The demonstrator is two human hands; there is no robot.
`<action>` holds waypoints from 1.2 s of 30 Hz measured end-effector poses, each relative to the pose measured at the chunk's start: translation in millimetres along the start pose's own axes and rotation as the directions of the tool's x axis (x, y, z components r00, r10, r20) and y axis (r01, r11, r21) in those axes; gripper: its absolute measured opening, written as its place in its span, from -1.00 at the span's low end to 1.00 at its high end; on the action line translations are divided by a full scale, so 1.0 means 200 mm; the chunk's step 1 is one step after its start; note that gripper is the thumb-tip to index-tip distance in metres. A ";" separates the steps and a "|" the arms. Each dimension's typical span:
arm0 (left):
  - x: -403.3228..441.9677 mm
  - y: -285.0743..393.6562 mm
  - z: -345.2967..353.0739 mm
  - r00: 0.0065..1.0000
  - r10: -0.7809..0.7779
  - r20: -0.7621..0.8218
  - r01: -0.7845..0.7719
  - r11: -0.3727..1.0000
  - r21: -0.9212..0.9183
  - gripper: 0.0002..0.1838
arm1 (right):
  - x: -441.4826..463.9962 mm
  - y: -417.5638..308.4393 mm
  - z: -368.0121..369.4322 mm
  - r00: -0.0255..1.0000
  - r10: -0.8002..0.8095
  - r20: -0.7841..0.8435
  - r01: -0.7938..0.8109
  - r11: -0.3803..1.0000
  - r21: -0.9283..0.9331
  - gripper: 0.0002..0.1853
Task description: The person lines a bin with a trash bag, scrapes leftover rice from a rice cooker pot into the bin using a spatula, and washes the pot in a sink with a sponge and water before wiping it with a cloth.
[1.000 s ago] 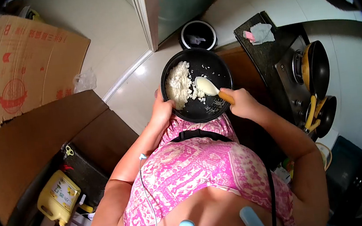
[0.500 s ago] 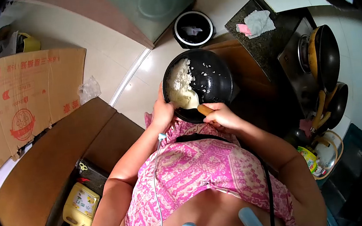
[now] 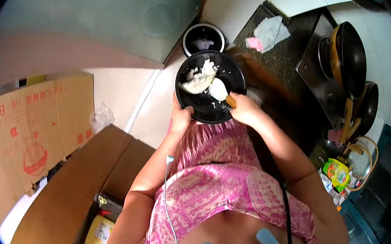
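Note:
In front of my body is a black pot (image 3: 206, 112), tipped so its inside shows. White cooked rice (image 3: 204, 78) lies in a clump toward its far left, with loose grains on the dark bottom. My left hand (image 3: 182, 116) grips the left rim, thumb over the edge. A spoon (image 3: 218, 89) with a pale bowl and a wooden handle rests within the pot, just right of the rice. My right hand (image 3: 246, 109) is closed around that handle at the near right rim.
A trash bin (image 3: 202, 26) stands beyond the pot. To the right, a granite counter (image 3: 265, 58) carries a grey cloth (image 3: 272, 33), and a stove (image 3: 317, 67) holds a wok (image 3: 352, 60). A large cardboard box (image 3: 37, 130) and a brown wooden surface (image 3: 74, 177) are on the left.
The spoon has moved from the pot's left side toward the middle. The rice has shifted into a clump at the far left. My view has also shifted, and the pot appears slightly higher.

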State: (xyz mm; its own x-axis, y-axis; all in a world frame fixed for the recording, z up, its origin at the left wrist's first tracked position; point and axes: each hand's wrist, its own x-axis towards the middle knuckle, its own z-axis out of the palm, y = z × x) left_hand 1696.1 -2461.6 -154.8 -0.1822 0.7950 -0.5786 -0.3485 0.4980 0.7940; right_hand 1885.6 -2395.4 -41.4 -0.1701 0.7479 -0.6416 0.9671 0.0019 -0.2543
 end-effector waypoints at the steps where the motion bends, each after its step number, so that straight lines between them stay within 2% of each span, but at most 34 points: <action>1: 0.11 0.01 0.01 0.998 -0.063 0.009 0.063 0.998 0.028 -0.13 | 0.04 0.00 -0.02 0.999 0.036 0.028 -0.035 0.999 -0.035 -0.40; 2: 0.20 0.06 0.04 0.992 -0.127 0.019 0.125 0.990 0.058 -0.15 | 0.11 0.01 -0.01 0.997 0.073 0.039 -0.067 0.989 -0.132 -0.42; 4: 0.47 -0.10 0.05 0.989 -0.150 0.004 0.146 0.970 0.194 -0.20 | 0.20 -0.06 -0.03 0.993 0.116 0.022 -0.109 0.976 -0.190 -0.41; 5: 0.62 -0.20 0.06 0.989 -0.149 0.012 0.146 0.980 0.136 -0.25 | 0.28 -0.05 0.00 0.992 0.128 -0.002 -0.125 0.964 -0.234 -0.40; 6: 0.64 -0.10 0.12 0.990 -0.143 0.011 0.140 0.981 0.136 -0.25 | 0.36 -0.02 0.06 0.991 0.081 -0.108 -0.113 0.934 -0.339 -0.39; 8: 0.69 0.06 0.22 0.918 -0.396 -0.007 0.396 0.918 -0.037 -0.26 | 0.46 0.03 0.14 0.951 0.003 -0.309 -0.133 0.906 -0.401 -0.41; 9: 0.81 0.01 0.23 0.911 -0.410 0.040 0.412 0.910 -0.047 -0.27 | 0.53 0.08 0.16 0.934 -0.091 -0.347 -0.085 0.883 -0.461 -0.43; 10: 0.88 -0.02 0.23 0.908 -0.418 0.035 0.420 0.907 -0.045 -0.27 | 0.59 0.12 0.19 0.937 -0.089 -0.338 -0.082 0.885 -0.458 -0.43; 12: 1.06 -0.11 0.23 0.853 -0.520 -0.036 0.521 0.846 0.112 -0.41 | 0.76 0.24 0.31 0.923 -0.011 -0.384 -0.157 0.902 -0.403 -0.49; 13: 1.13 -0.17 0.21 0.859 -0.513 -0.005 0.504 0.843 0.188 -0.56 | 0.83 0.31 0.37 0.904 -0.053 -0.424 -0.113 0.928 -0.355 -0.56; 14: 1.19 -0.17 0.19 0.857 -0.515 -0.010 0.507 0.840 0.193 -0.56 | 0.88 0.35 0.36 0.905 -0.050 -0.422 -0.111 0.930 -0.349 -0.56; 16: 1.28 -0.17 0.18 0.710 -0.700 0.080 0.670 0.706 0.229 -0.66 | 0.97 0.42 0.37 0.818 -0.266 -0.509 0.126 0.948 -0.293 -0.69; 17: 1.31 -0.18 0.18 0.717 -0.694 0.065 0.657 0.705 0.267 -0.63 | 1.03 0.45 0.38 0.792 -0.286 -0.540 0.219 0.958 -0.187 -0.80; 18: 1.35 -0.17 0.18 0.675 -0.734 0.072 0.674 0.653 0.345 -0.63 | 1.08 0.48 0.39 0.795 -0.283 -0.537 0.220 0.959 -0.179 -0.80; 20: 1.41 -0.14 0.19 0.650 -0.760 0.033 0.691 0.608 0.392 -0.67 | 1.17 0.53 0.39 0.942 -0.209 -0.264 0.270 0.937 0.222 -0.71; 21: 1.43 -0.14 0.20 0.623 -0.782 -0.004 0.707 0.560 0.432 -0.70 | 1.26 0.59 0.47 0.936 -0.224 -0.270 0.315 0.876 0.365 -0.68; 22: 1.47 -0.17 0.20 0.621 -0.784 -0.010 0.709 0.556 0.434 -0.70 | 1.34 0.64 0.56 0.937 -0.223 -0.269 0.315 0.874 0.371 -0.68; 24: 1.58 -0.27 0.19 0.664 -0.747 0.014 0.685 0.617 0.388 -0.76 | 1.45 0.72 0.69 0.885 -0.212 -0.415 0.327 0.916 0.231 -0.64; 25: 1.63 -0.24 0.21 0.654 -0.755 -0.031 0.676 0.566 0.472 -0.82 | 1.49 0.77 0.78 0.932 -0.125 -0.339 0.220 0.940 0.260 -0.61; 26: 1.67 -0.22 0.24 0.654 -0.756 -0.036 0.676 0.563 0.475 -0.82 | 1.49 0.75 0.73 0.950 -0.081 -0.300 0.181 0.929 0.322 -0.61; 28: 1.77 -0.18 0.31 0.818 -0.574 -0.031 0.491 0.670 0.556 -0.83 | 1.54 0.73 0.68 0.976 0.020 -0.219 0.071 0.913 0.401 -0.63; 29: 2.06 -0.39 0.16 0.836 -0.503 0.221 0.075 0.502 0.862 -0.81 | 1.56 0.68 0.63 0.934 0.101 -0.341 0.067 0.892 0.447 -0.64; 30: 2.34 -0.60 0.01 0.796 -0.397 0.457 -0.395 0.230 0.889 -0.79 | 1.62 0.68 0.56 0.901 0.056 -0.431 0.186 0.847 0.498 -0.65; 32: 2.38 -0.53 0.10 0.839 -0.445 0.314 -0.228 0.237 0.944 -0.78 | 1.69 0.63 0.42 0.945 0.157 -0.288 0.032 0.829 0.558 -0.65; 33: 2.36 -0.45 0.19 0.858 -0.484 0.169 -0.056 0.240 0.969 -0.78 | 1.71 0.63 0.45 0.946 0.157 -0.284 0.030 0.829 0.559 -0.65; 35: 2.36 -0.27 0.36 0.826 -0.551 -0.117 0.279 0.220 0.935 -0.76 | 1.77 0.60 0.51 0.941 0.195 -0.276 -0.006 0.825 0.565 -0.67; 36: 2.38 -0.23 0.40 0.774 -0.581 -0.252 0.436 0.200 0.877 -0.75 | 1.77 0.58 0.50 0.944 0.265 -0.197 -0.079 0.761 0.644 -0.70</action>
State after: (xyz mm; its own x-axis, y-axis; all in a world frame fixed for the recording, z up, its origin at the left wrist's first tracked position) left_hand 1699.6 -2078.7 -451.2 -0.1705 0.2382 -0.9561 0.6576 0.7501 0.0697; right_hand 1917.9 -2197.5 -369.5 0.1324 0.8371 -0.5308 0.6281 -0.4851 -0.6084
